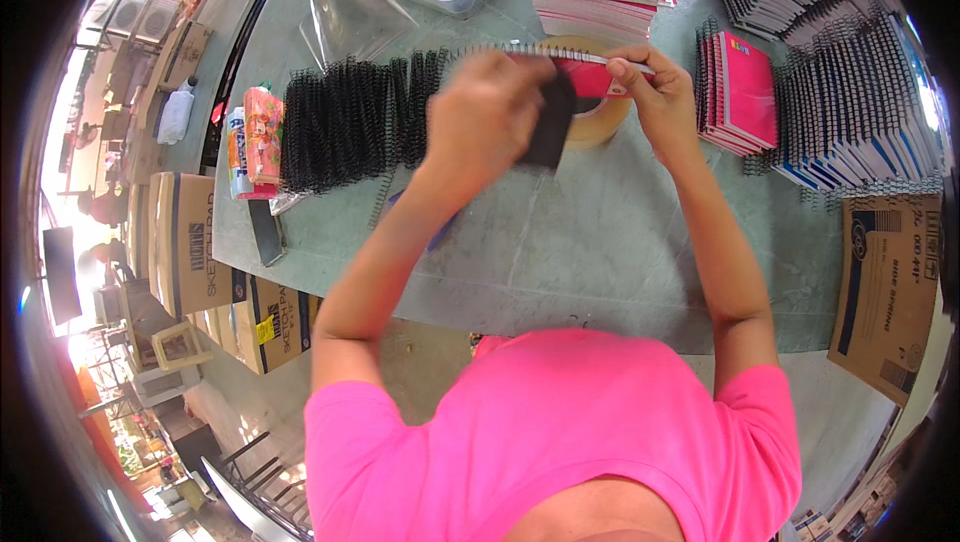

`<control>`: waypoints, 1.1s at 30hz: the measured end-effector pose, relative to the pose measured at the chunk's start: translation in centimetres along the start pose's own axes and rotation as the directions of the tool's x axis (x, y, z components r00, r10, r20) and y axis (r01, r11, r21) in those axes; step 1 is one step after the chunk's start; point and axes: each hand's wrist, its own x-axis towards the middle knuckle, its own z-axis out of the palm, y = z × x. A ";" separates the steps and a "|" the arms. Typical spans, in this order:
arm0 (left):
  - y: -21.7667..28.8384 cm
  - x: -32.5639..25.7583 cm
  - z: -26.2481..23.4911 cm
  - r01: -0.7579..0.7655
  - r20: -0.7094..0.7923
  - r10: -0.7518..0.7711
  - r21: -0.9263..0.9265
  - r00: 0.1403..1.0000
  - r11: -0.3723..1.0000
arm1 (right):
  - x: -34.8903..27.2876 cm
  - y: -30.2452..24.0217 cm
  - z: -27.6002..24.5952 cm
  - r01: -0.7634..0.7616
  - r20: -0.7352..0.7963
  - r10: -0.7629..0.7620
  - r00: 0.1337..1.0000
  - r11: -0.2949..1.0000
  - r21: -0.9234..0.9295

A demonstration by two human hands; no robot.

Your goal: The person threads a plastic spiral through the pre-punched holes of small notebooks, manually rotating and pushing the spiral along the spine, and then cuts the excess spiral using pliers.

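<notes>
Red-covered notebook (588, 77) lies between the two hands, crossing a tape roll (600, 130) in my view of the bench (560, 242); a spiral coil (520, 48) runs along its far edge. Right hand's (655, 97) grip pinches the notebook's right end, thumb on top. Left hand (478, 107) sits at the coil, fingers blurred; I cannot tell what its grip pinches. Black flap hangs beneath it. Looks like coil-binding; I'd keep the pages squared, the punched edge straight, and feed the coil without forcing it, lest a loop skip a hole. Markings: pale lettering on the stacked red notebook (748, 87), a cartoon-printed orange pack (263, 132), dark-banded cartons (185, 242) at left, a brown carton (885, 282) with black print at right.
</notes>
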 end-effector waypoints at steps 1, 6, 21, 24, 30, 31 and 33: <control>0.7 -0.3 0.3 0.002 0.168 0.006 -0.046 0.986 0.999 | 0.2 0.1 0.1 -0.002 -0.021 0.002 1.000 1.000 0.007; 0.5 2.0 -0.5 -0.030 -0.341 -0.004 -0.096 0.940 0.995 | -0.5 0.9 0.2 0.010 -0.039 -0.010 0.999 1.000 -0.005; 1.1 3.5 0.9 -0.103 -0.283 0.064 -0.126 0.957 0.987 | -0.6 2.1 0.2 0.035 0.040 -0.047 0.998 0.964 0.265; 2.2 1.6 2.0 -0.069 0.129 0.076 -0.064 0.989 0.996 | -0.4 1.3 0.2 0.057 0.004 -0.059 0.998 0.985 0.164; 2.1 1.3 2.6 0.070 0.136 -0.046 -0.176 0.990 0.982 | -1.1 0.2 0.4 0.072 0.070 -0.083 0.994 0.985 0.155; 2.3 -0.9 3.9 0.072 0.272 -0.015 -0.204 0.962 0.976 | -0.9 0.5 0.4 0.112 0.092 -0.120 0.989 0.990 0.082; 3.0 -2.5 4.2 0.072 0.395 0.016 -0.207 0.918 0.976 | -0.6 0.6 0.4 0.164 0.110 -0.164 0.980 0.986 0.007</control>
